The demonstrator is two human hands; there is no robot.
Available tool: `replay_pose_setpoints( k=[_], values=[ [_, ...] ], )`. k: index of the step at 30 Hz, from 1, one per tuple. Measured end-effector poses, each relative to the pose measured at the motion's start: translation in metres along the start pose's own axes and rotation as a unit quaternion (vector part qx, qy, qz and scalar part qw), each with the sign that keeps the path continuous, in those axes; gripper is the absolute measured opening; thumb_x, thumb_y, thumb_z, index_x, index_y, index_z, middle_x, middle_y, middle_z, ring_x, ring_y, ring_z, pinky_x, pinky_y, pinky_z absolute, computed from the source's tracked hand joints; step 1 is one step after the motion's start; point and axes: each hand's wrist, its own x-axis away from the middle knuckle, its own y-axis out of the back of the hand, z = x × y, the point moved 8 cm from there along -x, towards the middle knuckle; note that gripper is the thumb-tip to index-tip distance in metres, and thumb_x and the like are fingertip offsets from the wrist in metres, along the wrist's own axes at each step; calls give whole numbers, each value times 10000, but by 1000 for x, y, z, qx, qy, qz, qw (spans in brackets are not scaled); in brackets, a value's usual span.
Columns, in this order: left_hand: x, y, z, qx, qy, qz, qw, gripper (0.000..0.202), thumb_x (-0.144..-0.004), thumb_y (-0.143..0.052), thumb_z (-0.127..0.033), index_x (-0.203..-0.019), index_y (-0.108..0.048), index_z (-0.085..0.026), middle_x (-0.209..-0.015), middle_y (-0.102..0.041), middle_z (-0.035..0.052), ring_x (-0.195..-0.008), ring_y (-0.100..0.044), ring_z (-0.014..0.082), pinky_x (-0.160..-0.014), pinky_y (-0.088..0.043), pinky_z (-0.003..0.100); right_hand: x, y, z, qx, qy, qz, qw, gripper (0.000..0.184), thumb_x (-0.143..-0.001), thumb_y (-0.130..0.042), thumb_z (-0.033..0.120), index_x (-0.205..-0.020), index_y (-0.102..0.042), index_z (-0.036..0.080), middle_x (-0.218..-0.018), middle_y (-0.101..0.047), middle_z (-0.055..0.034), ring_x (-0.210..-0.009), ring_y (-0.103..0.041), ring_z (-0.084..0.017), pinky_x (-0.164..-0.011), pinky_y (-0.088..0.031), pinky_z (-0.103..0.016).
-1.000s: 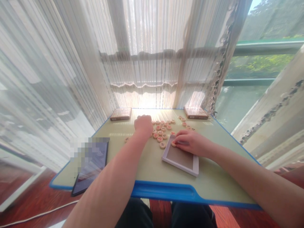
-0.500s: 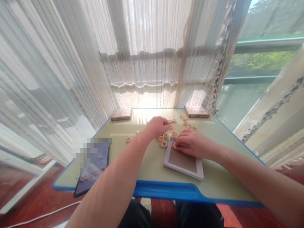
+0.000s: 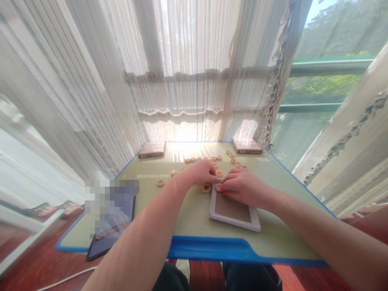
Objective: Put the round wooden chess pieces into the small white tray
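A shallow white box tray point(image 3: 254, 225) with a brown inner bottom lies on the table. In its far left corner is a round Chinese chess piece point(image 3: 218, 187) with a red character. My right hand point(image 3: 247, 186) reaches over the tray, its fingers closed against that piece's edge. My left hand point(image 3: 204, 171) is just beyond the tray's far left corner with fingertips pinched together; whatever is between them is hidden. Close by lie a dark-lettered piece point(image 3: 206, 188) and a red-lettered piece point(image 3: 219, 173). Several more pieces point(image 3: 193, 160) are scattered behind my hands.
Flat boxes stand at the back left point(image 3: 152, 149) and back right point(image 3: 247, 146) of the table. A tablet point(image 3: 112, 222) lies at the left edge. A blue trough point(image 3: 212, 247) runs along the front edge. Sheer curtains point(image 3: 188, 93) hang behind.
My left hand has come nearer, from the pieces behind to the tray's far left corner. My right hand stays at the piece in the tray. The view has shifted slightly.
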Motion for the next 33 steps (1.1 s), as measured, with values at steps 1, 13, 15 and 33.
replay_pose_setpoints(
  k=[1, 13, 15, 33],
  values=[
    [0, -1, 1, 6, 2, 1, 1000, 252, -681, -566, -368, -639, -688, -151, -484, -500, -26, -507, -421, 107, -489, -286, 238, 0, 0, 1, 7, -1, -4, 1000, 172, -825, -567, 235, -904, -717, 263, -899, -708, -18, -841, -582, -173, -771, -440, -298],
    [1, -5, 2, 49, 14, 22, 998, 204, -655, -556, -314, -554, -611, -145, -456, -408, -44, -471, -362, 90, -452, -265, 232, -2, -7, -4, 23, -20, -18, 999, 179, -862, -525, 279, -852, -701, 252, -914, -708, 4, -848, -563, -174, -784, -428, -314],
    [0, -6, 3, 57, 16, 28, 998, 206, -654, -555, -315, -549, -604, -145, -455, -398, -45, -466, -356, 87, -449, -258, 231, -2, -7, -4, 26, -20, -24, 999, 175, -863, -528, 286, -847, -699, 251, -907, -709, 5, -841, -563, -172, -784, -423, -314],
    [1, 2, 4, 42, 32, -14, 998, 224, -685, -527, -301, -596, -653, -139, -478, -476, -25, -496, -437, 109, -481, -324, 234, 0, 9, -5, 39, 6, -85, 996, 145, -834, -554, 263, -883, -688, 237, -944, -706, -22, -838, -592, -177, -812, -408, -336]
  ],
)
